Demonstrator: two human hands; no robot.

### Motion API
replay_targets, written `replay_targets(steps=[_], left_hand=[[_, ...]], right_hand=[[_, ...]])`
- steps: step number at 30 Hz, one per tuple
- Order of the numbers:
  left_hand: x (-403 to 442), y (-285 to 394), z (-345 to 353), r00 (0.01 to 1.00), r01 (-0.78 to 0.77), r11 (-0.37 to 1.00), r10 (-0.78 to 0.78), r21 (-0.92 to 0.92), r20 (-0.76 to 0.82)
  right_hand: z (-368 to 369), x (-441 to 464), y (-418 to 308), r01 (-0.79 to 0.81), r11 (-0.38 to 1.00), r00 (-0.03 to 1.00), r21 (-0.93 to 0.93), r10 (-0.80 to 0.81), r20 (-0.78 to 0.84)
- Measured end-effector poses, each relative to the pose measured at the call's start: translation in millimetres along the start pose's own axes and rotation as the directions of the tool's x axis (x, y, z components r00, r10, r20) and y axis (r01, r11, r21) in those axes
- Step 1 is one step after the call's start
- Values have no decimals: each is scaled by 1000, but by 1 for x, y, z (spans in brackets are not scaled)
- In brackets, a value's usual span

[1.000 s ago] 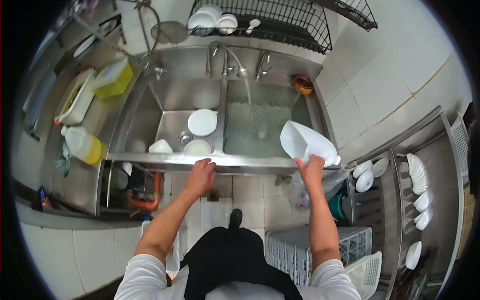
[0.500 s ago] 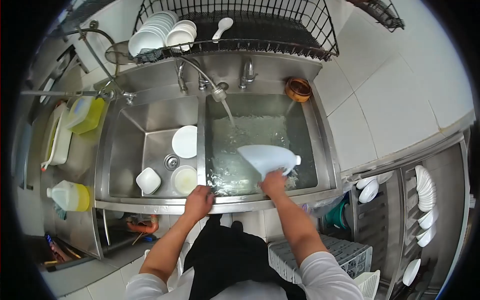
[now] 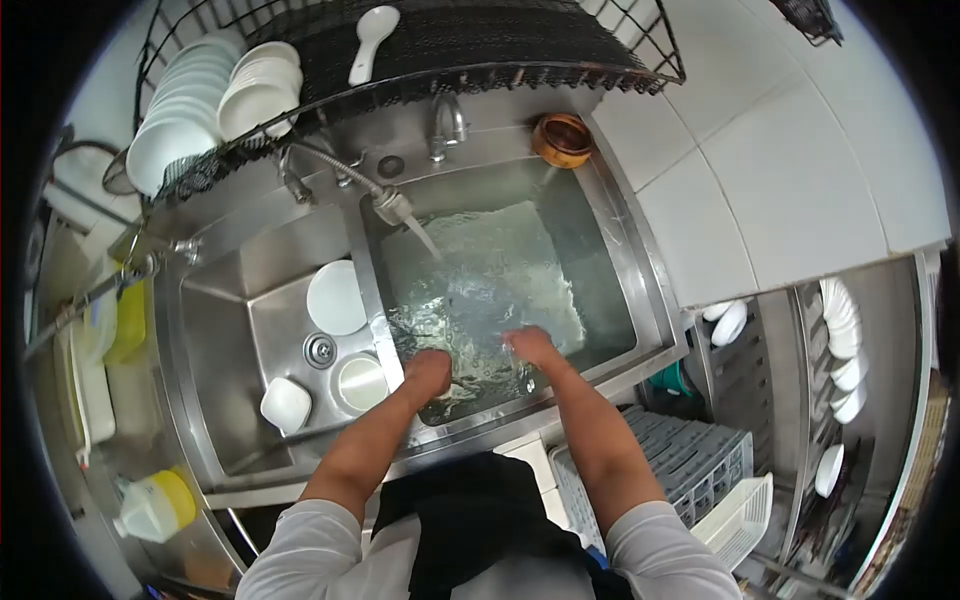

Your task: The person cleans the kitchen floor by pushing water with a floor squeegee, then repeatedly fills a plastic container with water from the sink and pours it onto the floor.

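Note:
Both hands reach into the water-filled right basin (image 3: 625, 300) of a steel double sink. My left hand (image 3: 428, 372) is at the water near the basin's front left, its fingers below the surface. To its right, my right hand (image 3: 528, 345) dips in with its fingertips hidden by ripples. A blurred bluish-grey patch (image 3: 480, 300) lies under the disturbed water ahead of the hands; whether it is the jug cannot be made out. Water runs into the basin from a flexible hose faucet (image 3: 392, 205).
The left basin (image 3: 225, 340) holds a white plate (image 3: 337, 298), a bowl (image 3: 361, 383) and a square dish (image 3: 286, 404). A brown round container (image 3: 562, 138) sits at the back right corner. Above is a wire rack (image 3: 480, 45) with stacked bowls (image 3: 180, 110) and a spoon (image 3: 373, 45).
The pale jug that my right hand held above the water is no longer visible there. My left hand has left the sink's front edge and entered the water. The view has shifted and tilted.

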State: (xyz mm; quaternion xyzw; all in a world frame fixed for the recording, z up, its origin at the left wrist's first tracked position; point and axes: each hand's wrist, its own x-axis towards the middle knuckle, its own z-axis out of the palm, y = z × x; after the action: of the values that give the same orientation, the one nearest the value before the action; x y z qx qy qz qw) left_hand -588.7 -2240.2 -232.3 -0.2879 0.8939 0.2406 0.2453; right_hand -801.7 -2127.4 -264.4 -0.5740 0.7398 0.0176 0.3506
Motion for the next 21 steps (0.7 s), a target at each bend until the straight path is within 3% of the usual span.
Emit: replay_targets(steps=[1,2,3,5,7,8,11,13,18,21], left_hand=[[-2,0,1,1000,-24,1000,24,14,5],[-2,-1,2,997,-67,996,69,59,-36],[-5,0,-2,991,-105,989,113,104,-75],[-13,-4,-7,989,-129,982,138,136,-56],[-21,-15,-4,944,-227,946,272,231,-187],[-25,-18,-4,940,-245,938,292,244,-178],[-33,-31,0,903,-316,929,356,191,-241],[-29,-38,11,801,-404,887,462,224,-381],[-35,-30,-1,823,-415,900,434,134,-366],[-38,-27,-1,850,-387,907,420,164,-317]], right_hand=[[-5,0,-2,-176,933,981,314,193,-22],[-12,1,-3,-307,743,928,595,373,12],[-20,1,-7,-316,730,919,606,393,6],[-35,-2,-18,-445,465,830,765,534,158],[-72,-29,-45,-459,395,818,796,538,205],[-83,-38,-53,-468,346,815,813,526,245],[-81,-47,-52,-446,369,787,815,596,160],[-84,-60,-56,-437,347,763,830,631,138],[-85,-93,-60,-370,226,734,901,666,134],[-80,-114,-63,-203,73,755,976,647,109]])
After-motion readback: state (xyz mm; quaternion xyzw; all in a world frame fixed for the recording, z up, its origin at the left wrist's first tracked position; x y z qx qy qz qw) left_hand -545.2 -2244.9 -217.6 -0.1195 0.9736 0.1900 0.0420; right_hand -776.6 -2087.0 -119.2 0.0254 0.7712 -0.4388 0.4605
